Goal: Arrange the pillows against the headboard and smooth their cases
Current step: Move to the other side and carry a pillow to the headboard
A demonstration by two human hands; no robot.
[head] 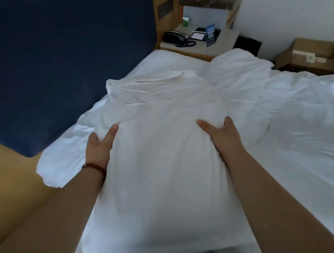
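Note:
A large white pillow (160,155) in a creased case fills the middle of the view, held up over the bed. My left hand (99,143) grips its left side, thumb on top and fingers hidden behind. On the pillow's right side my right hand (219,134) grips it the same way. A second white pillow (239,72) lies further back on the bed. The dark blue padded headboard (58,59) stands to the left, apart from both pillows.
The white sheet (305,120) is rumpled to the right. A bedside table (199,41) with a black telephone (176,37) and small cards stands beyond the bed. A cardboard box (309,55) sits at the back right. Wood panelling frames the headboard.

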